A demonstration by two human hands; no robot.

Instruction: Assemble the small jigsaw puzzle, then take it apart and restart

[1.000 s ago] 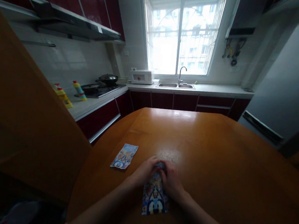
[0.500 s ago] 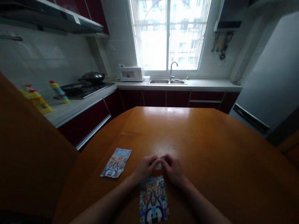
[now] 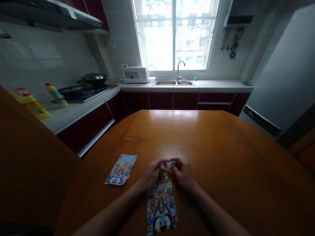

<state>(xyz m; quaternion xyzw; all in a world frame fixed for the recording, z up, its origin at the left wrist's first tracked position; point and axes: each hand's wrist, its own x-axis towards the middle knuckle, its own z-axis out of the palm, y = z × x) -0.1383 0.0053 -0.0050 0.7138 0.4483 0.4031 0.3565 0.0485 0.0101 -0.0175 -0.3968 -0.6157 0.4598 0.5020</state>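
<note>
A partly built jigsaw puzzle point(image 3: 162, 208) with a blue cartoon dog's face lies on the table before me; its top edge is uneven. Just above it, my left hand point(image 3: 152, 173) and my right hand point(image 3: 183, 174) meet around a small cluster of light-blue puzzle pieces point(image 3: 170, 164). My right thumb and fingers pinch the cluster. The left thumb and index finger curl to its other side, their tips partly hidden. Between the hands, a loose puzzle piece point(image 3: 166, 175) rests on the wood. Left of them lies a creased picture sheet point(image 3: 121, 170) with the same design.
The brown wooden table point(image 3: 212, 148) has a rounded edge. Beyond it are a counter with a sink point(image 3: 164, 83), a white microwave point(image 3: 135, 74), a stove with a wok point(image 3: 93, 78), and yellow bottles point(image 3: 33, 106) on the left. A fridge point(image 3: 291, 67) stands at right.
My hands have shifted slightly and the fingers have parted, so the cluster of pieces between them shows more. The loose piece below is now visible. The view has tilted a little.
</note>
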